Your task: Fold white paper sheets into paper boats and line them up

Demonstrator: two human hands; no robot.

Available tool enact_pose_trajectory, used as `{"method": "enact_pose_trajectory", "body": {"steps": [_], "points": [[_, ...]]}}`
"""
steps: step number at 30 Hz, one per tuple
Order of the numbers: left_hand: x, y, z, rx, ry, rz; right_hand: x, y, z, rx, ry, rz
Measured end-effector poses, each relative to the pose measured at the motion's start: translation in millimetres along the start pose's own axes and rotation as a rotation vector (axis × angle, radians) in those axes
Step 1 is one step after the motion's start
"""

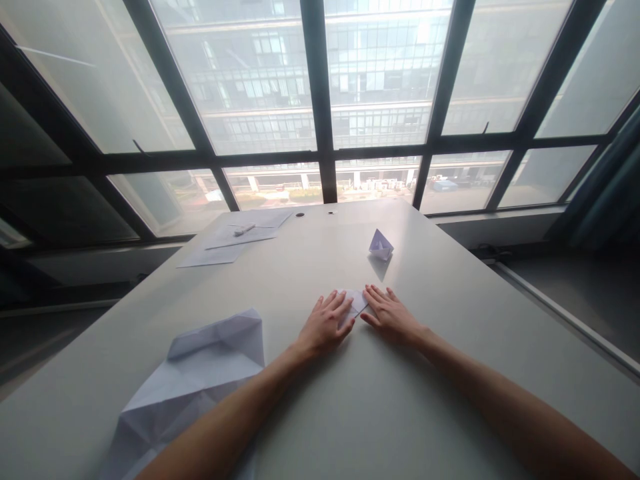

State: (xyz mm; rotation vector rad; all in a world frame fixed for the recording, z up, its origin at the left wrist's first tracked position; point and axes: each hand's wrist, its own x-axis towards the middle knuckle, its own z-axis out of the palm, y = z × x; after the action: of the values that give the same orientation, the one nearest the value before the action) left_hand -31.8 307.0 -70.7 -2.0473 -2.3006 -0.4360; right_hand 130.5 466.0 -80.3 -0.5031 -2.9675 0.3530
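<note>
A small folded piece of white paper (357, 301) lies flat on the white table (320, 267). My left hand (327, 321) rests over its left side, fingers stretched out and pressing it down. On the right, my right hand (389, 313) lies flat with its fingertips on the paper's right edge. Parts of the paper are hidden under both hands. Just beyond my right hand stands a folded paper boat (381, 245) with a pointed peak.
A large creased sheet of paper (210, 360) lies at the left, partly behind my left forearm. Farther back on the left are several flat sheets (225, 253) with a small white object (245, 231) on them. Tall windows (385, 80) stand past the table's far edge.
</note>
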Motion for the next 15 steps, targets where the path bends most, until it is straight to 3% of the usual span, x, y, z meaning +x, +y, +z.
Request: {"method": "enact_pose_trajectory", "body": {"steps": [4,15], "points": [[0.3,-1.6,3.6,0.018,-0.048,-0.014,-0.3,-0.1,4.4,-0.017,0.024,0.087],[-0.9,-1.4,4.0,0.009,0.002,-0.028,0.0,0.0,8.8,-0.017,0.053,0.145]]}}
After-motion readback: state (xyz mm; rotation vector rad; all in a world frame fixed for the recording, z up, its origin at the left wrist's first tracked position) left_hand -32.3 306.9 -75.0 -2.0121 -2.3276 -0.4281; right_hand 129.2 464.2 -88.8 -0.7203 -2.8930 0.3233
